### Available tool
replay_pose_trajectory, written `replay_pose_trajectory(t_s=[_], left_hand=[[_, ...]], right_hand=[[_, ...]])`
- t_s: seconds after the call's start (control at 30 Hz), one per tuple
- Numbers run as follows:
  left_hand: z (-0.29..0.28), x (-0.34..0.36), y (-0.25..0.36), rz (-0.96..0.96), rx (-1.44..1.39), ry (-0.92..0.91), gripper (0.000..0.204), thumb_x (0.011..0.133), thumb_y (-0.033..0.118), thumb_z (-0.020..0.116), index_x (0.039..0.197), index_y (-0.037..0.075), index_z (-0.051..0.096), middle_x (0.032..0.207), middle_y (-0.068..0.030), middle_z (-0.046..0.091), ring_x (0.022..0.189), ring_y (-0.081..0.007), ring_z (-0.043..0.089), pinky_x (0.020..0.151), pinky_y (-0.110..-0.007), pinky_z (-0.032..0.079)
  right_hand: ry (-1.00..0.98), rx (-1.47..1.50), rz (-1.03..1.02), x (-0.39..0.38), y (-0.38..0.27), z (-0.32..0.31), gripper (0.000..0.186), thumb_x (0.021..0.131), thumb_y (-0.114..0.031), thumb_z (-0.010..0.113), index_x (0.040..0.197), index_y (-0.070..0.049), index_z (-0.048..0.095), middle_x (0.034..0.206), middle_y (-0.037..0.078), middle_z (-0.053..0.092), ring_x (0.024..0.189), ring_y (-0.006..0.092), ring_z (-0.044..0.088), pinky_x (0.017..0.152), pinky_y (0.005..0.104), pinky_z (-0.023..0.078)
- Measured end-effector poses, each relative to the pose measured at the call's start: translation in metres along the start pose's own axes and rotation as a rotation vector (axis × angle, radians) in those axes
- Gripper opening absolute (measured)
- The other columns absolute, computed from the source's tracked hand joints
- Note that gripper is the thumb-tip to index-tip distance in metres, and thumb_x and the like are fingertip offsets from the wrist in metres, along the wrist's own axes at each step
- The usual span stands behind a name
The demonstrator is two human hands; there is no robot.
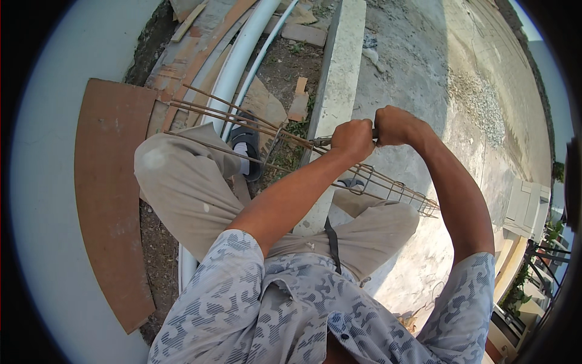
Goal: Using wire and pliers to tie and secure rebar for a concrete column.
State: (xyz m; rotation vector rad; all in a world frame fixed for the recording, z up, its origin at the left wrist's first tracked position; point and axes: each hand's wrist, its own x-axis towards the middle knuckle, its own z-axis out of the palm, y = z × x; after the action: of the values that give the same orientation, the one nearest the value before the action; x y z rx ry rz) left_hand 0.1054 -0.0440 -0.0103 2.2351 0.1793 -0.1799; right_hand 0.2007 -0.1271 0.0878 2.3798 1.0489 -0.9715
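Note:
A long cage of rusty rebar (273, 130), with square stirrups along it, lies across my legs and over a concrete beam (335, 79). Above the cage, my left hand (353, 138) is closed around a metal tool that looks like pincers (321, 141). Its jaws reach left to a rebar bar near a stirrup. My right hand (399, 124) is a fist just right of the left one, against a dark handle end of the same tool. The fingers hide most of the handles.
A brown board (115, 200) leans by the white wall (48, 182) at left. White pipes (239, 67) and scrap planks lie beyond my sandalled foot (245, 145). Right of the beam stretches a concrete floor (406, 67) with a gravel patch (485, 112). Pale blocks (526, 206) stand at far right.

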Motion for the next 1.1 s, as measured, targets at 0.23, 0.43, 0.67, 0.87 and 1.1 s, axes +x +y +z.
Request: replay_pose_trajectory(t_s=[0.23,0.43,0.67,0.87,1.1], left_hand=[[-0.052,0.038,-0.021,-0.043,-0.57,-0.578,0.017,0.068,0.006,0.08,0.071,-0.002,0.065,0.064,-0.0108,0.064,0.051,-0.019,0.06,0.046,-0.035,0.048],[-0.05,0.046,-0.026,-0.042,-0.599,-0.692,0.02,0.068,0.007,0.082,0.069,-0.001,0.064,0.06,-0.0086,0.062,0.046,-0.0157,0.055,0.042,-0.031,0.043],[-0.011,0.001,-0.011,0.281,0.114,0.046,0.047,0.065,0.015,0.087,0.104,0.0,0.064,0.089,-0.0167,0.07,0.09,-0.0341,0.071,0.078,-0.044,0.056],[-0.009,0.016,-0.019,0.177,-0.027,-0.175,0.039,0.066,0.009,0.078,0.101,0.001,0.064,0.089,-0.0194,0.07,0.088,-0.0373,0.07,0.075,-0.045,0.055],[-0.021,0.018,-0.029,0.357,0.01,-0.41,0.048,0.062,0.016,0.08,0.106,0.001,0.064,0.086,-0.0174,0.071,0.082,-0.0332,0.07,0.073,-0.041,0.055]], right_hand=[[1.157,-0.606,-0.213,-0.018,-0.004,0.041,0.013,0.086,-0.012,0.063,0.098,-0.007,0.066,0.094,0.007,0.064,0.105,0.0266,0.062,0.103,0.0414,0.048],[0.67,-0.425,-0.12,-0.004,-0.004,0.038,0.014,0.087,-0.02,0.064,0.087,-0.006,0.066,0.083,0.01,0.068,0.085,0.0258,0.067,0.077,0.0381,0.054],[0.022,0.026,0.026,-0.008,-0.001,0.01,0.031,0.078,-0.019,0.08,0.102,-0.001,0.072,0.09,0.018,0.075,0.083,0.03,0.073,0.071,0.0414,0.059],[0.218,-0.084,0.032,-0.021,-0.006,0.031,0.025,0.079,-0.015,0.077,0.099,-0.003,0.07,0.093,0.015,0.074,0.091,0.0311,0.073,0.083,0.0431,0.058],[0.078,0.059,0.012,-0.023,-0.004,0.032,0.02,0.077,-0.018,0.078,0.087,-0.002,0.07,0.085,0.017,0.073,0.081,0.0257,0.073,0.071,0.0405,0.057]])
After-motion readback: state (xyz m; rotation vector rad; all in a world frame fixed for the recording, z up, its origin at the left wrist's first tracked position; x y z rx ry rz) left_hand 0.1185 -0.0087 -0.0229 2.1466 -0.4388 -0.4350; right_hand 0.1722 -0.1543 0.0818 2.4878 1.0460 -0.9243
